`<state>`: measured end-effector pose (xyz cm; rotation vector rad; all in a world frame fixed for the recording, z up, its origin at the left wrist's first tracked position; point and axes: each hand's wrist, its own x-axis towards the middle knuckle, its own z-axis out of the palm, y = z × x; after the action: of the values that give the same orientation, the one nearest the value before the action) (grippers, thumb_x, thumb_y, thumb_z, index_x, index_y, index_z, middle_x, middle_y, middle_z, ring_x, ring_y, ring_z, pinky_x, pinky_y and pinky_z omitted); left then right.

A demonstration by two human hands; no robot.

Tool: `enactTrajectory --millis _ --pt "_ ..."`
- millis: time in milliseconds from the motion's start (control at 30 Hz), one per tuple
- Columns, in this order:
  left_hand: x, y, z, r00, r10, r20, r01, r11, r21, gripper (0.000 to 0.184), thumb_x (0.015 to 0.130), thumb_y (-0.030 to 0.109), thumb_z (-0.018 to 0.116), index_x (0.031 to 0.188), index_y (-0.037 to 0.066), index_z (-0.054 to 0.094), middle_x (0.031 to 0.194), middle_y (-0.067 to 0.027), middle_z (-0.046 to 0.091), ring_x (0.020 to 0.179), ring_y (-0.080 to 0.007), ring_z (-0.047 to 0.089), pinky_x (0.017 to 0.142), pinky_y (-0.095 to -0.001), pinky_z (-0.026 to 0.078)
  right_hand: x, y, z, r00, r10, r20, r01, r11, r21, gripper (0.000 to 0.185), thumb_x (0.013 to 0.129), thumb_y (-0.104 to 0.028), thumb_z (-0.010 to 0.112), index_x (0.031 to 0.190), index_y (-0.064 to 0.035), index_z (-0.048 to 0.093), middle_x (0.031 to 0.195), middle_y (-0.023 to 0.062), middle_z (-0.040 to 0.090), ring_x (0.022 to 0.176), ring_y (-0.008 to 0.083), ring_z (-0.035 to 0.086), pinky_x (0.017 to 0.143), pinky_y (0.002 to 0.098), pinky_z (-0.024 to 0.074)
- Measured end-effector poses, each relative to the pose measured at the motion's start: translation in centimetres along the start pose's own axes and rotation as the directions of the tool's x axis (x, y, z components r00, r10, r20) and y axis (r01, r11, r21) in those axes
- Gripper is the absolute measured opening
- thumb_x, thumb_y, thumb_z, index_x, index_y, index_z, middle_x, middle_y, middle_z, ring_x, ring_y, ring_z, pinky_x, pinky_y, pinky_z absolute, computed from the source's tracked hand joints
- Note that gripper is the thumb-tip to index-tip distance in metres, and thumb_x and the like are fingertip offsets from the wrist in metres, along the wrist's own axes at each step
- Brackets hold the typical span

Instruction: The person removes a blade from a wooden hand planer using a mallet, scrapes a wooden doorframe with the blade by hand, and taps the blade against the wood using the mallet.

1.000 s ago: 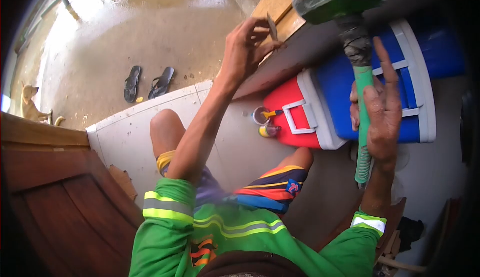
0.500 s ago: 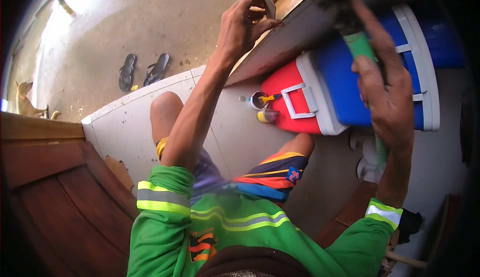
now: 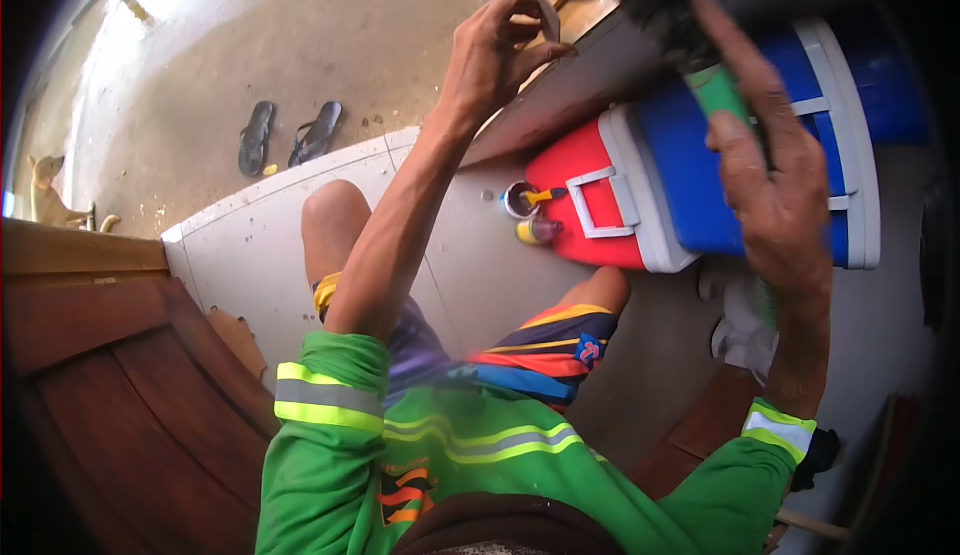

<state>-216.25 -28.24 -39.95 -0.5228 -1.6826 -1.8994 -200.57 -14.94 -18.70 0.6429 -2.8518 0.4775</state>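
Observation:
My left hand [image 3: 492, 60] reaches up and pinches a thin, flat, greyish piece [image 3: 548, 17] between thumb and fingers. It holds this piece upright against the pale wooden edge [image 3: 588, 17] of a long panel. My right hand [image 3: 775, 180] is wrapped round the green handle of what looks like a hammer [image 3: 716, 91], its index finger stretched along the dark upper part. The tool's head is blurred and cut off by the top of the view, close to the flat piece. Whether they touch I cannot tell.
A red cooler [image 3: 585, 200] and a blue cooler [image 3: 690, 165] stand right of centre. By them are a small tin with a yellow-handled brush [image 3: 540, 196] and a jar [image 3: 538, 232]. Black flip-flops [image 3: 315, 135], a dog [image 3: 50, 195] and a brown panelled door [image 3: 110, 395] lie leftward.
The tool's head has shifted slightly, and my right forearm has moved a little right and down. My left hand has moved slightly right, still pinching the flat piece.

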Motion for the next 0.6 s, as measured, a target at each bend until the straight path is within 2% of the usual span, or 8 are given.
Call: enactTrajectory --millis 67,167,200,333,400,433,500,600 --pt "-0.2 -0.4 0.2 1.000 0.006 -0.009 -0.006 0.999 0.035 0.040 0.072 0.010 0.084 0.103 0.002 0.059 0.102 -0.0090 0.070 0.095 -0.0212 0.070 0.080 -0.0304 0.057 -0.1 0.0 -0.1 0.999 0.040 0.021 -0.041 0.998 0.047 0.053 0.093 -0.006 0.043 0.145 -0.0175 0.044 0.119 0.0019 0.063 0.060 0.0051 0.042 0.057 0.0221 0.0414" --pt "0.0 0.2 0.1 1.000 0.018 -0.002 -0.018 0.998 0.054 0.040 0.073 0.010 0.084 0.104 0.002 0.059 0.102 -0.0092 0.070 0.095 -0.0222 0.070 0.080 -0.0313 0.057 0.8 2.1 0.8 0.979 -0.201 -0.044 0.197 0.977 -0.081 0.052 0.094 -0.009 0.043 0.145 -0.0191 0.044 0.092 0.0003 0.062 0.056 0.0032 0.038 0.051 0.0206 0.0370" --pt "-0.1 0.1 0.0 1.000 0.019 0.003 -0.019 0.999 0.046 0.040 0.073 0.011 0.084 0.104 0.002 0.059 0.102 -0.0098 0.070 0.095 -0.0224 0.070 0.080 -0.0314 0.057 0.7 2.0 0.5 0.990 -0.144 -0.008 0.142 0.985 -0.094 0.052 0.094 -0.009 0.043 0.146 -0.0191 0.043 0.090 0.0000 0.061 0.056 0.0032 0.038 0.051 0.0206 0.0370" --pt "-0.2 0.4 0.0 1.000 -0.016 0.008 0.016 0.998 0.061 0.039 0.074 0.011 0.083 0.104 0.002 0.060 0.100 -0.0111 0.071 0.095 -0.0233 0.070 0.080 -0.0313 0.057 0.3 1.4 0.2 0.992 -0.115 -0.052 0.115 0.993 -0.001 0.052 0.095 -0.009 0.044 0.145 -0.0196 0.043 0.098 0.0004 0.063 0.057 0.0046 0.039 0.052 0.0216 0.0387" --pt "0.0 0.3 0.1 0.999 -0.038 0.012 0.037 0.999 0.038 0.039 0.074 0.010 0.082 0.105 0.001 0.061 0.098 -0.0125 0.072 0.095 -0.0236 0.070 0.079 -0.0310 0.057 0.1 2.1 0.5 0.983 -0.173 -0.061 0.171 0.985 -0.040 0.051 0.095 -0.010 0.044 0.145 -0.0198 0.044 0.100 0.0002 0.063 0.056 0.0041 0.038 0.051 0.0213 0.0380" --pt "-0.2 0.2 0.0 0.999 -0.030 0.028 0.028 0.997 0.073 0.039 0.074 0.009 0.082 0.105 0.001 0.061 0.098 -0.0129 0.072 0.095 -0.0236 0.070 0.079 -0.0310 0.058 0.6 3.5 1.4 0.968 -0.247 -0.042 0.241 0.964 -0.111 0.050 0.095 -0.010 0.044 0.145 -0.0198 0.044 0.098 0.0000 0.062 0.056 0.0036 0.038 0.050 0.0209 0.0371" --pt "-0.9 -0.2 -0.4 0.998 -0.013 0.054 0.005 0.989 0.150 0.039 0.074 0.008 0.082 0.105 0.000 0.061 0.099 -0.0137 0.072 0.095 -0.0235 0.070 0.079 -0.0312 0.058 0.8 4.0 1.6 0.960 -0.278 -0.015 0.273 0.951 -0.146 0.050 0.095 -0.011 0.044 0.145 -0.0190 0.044 0.095 -0.0002 0.061 0.056 0.0026 0.038 0.049 0.0200 0.0356" --pt "-1.2 -1.8 -0.4 0.997 -0.074 0.000 0.074 0.997 0.036 0.041 0.074 0.010 0.083 0.106 0.000 0.060 0.097 -0.0136 0.072 0.093 -0.0222 0.071 0.079 -0.0309 0.057 -0.3 1.8 0.6 0.998 -0.056 0.016 0.056 0.998 0.012 0.051 0.095 -0.011 0.044 0.146 -0.0172 0.042 0.089 0.0003 0.057 0.058 0.0018 0.037 0.051 0.0183 0.0339"
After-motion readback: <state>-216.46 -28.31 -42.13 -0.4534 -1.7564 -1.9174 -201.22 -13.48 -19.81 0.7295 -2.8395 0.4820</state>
